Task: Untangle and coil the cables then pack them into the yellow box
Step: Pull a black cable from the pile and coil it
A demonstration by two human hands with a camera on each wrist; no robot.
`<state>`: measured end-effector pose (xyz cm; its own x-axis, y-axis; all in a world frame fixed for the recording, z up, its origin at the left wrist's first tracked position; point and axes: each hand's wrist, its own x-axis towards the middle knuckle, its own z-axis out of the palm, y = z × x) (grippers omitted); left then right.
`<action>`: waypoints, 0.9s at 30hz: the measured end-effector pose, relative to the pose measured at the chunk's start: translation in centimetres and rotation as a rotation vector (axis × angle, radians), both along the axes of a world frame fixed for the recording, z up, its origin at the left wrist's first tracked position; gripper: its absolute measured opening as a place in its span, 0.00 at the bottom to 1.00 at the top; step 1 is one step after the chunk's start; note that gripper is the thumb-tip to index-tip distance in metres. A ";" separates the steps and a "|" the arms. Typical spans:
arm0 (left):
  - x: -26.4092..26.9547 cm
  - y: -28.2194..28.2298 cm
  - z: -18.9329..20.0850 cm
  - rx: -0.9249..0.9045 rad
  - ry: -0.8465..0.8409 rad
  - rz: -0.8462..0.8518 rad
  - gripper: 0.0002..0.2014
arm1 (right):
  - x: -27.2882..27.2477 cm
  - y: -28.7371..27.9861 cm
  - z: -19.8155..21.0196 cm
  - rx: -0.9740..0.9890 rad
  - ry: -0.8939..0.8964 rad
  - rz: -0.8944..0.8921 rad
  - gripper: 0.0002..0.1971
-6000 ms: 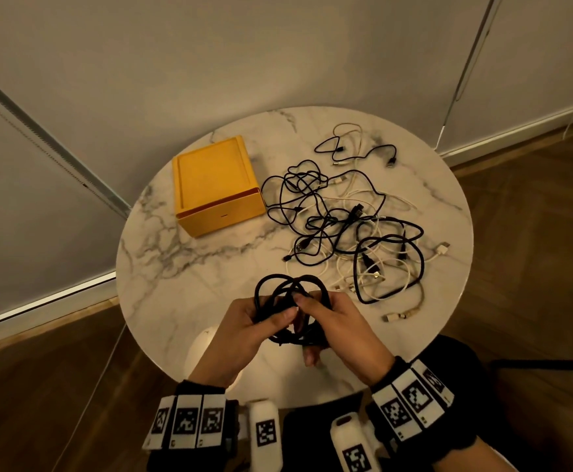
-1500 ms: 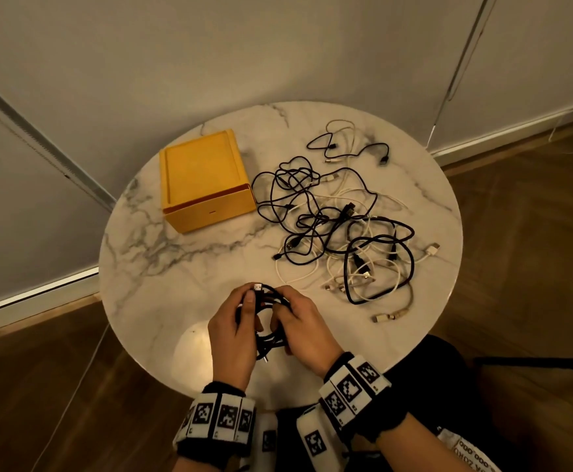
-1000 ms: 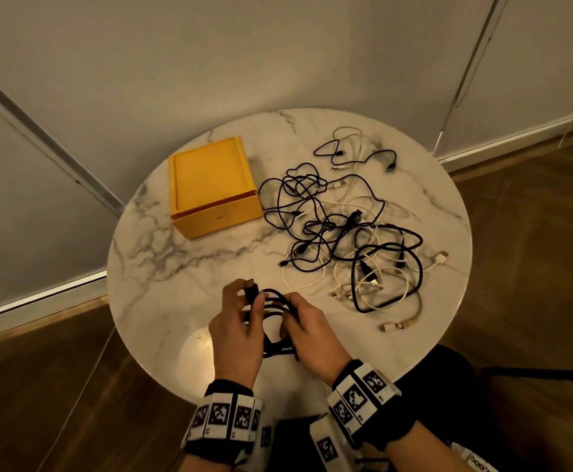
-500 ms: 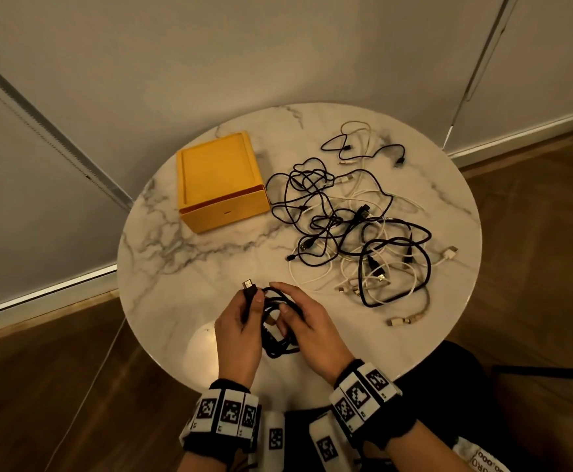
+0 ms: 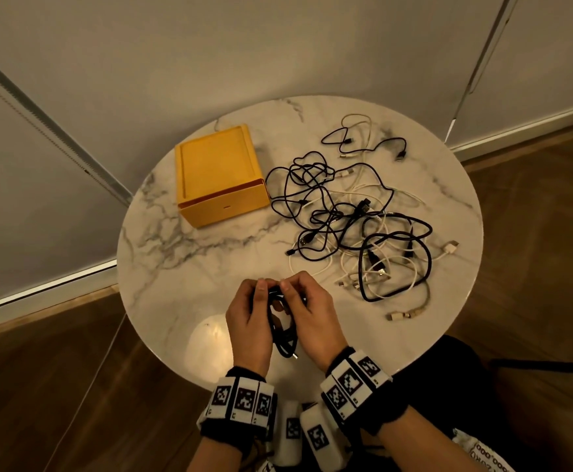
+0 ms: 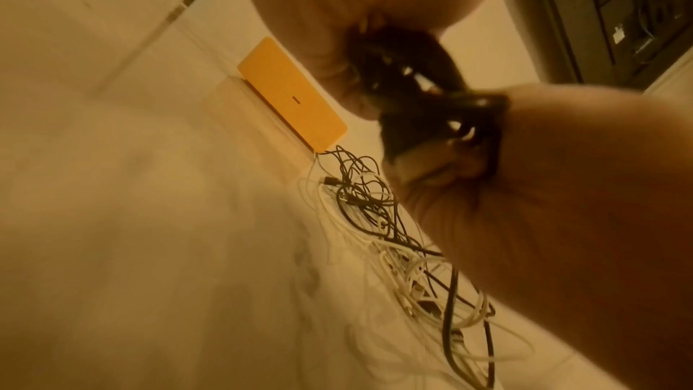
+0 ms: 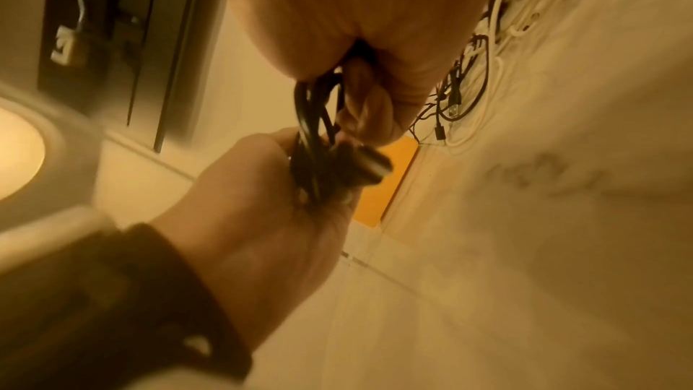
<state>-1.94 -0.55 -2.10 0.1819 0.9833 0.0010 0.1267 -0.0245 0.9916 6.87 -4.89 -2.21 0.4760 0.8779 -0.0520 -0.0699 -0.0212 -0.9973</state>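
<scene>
White marble tabletop (image 5: 210, 274), grey-veined. Plain yellow box (image 5: 217, 172) at 11 o'clock. Black and white cables (image 5: 356, 226) mixed at 2 o'clock. Black coiled cable (image 5: 283, 338) at 6 o'clock. Black wristbands (image 5: 240, 400) with black-and-white square markers. Brown wooden floor (image 5: 74, 386), herringbone pattern.

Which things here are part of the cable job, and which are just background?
Part of the job:
- black cable, gripped by left hand and right hand
- tangled cables on the table
- yellow box, lid shut

Just there:
- marble table
- wall
- wooden floor
</scene>
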 end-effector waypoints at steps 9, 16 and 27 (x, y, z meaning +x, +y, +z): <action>-5.2 5.2 -0.8 -0.072 0.344 -0.199 0.02 | 1.5 1.1 -2.2 -0.230 -0.483 0.428 0.18; -9.4 6.8 -1.6 -0.094 0.544 -0.215 0.24 | 0.5 2.2 -3.0 -0.263 -0.542 0.533 0.20; -9.7 7.0 -2.2 0.027 0.927 -0.477 0.50 | 6.9 -1.3 -3.0 -0.354 -0.227 0.402 0.06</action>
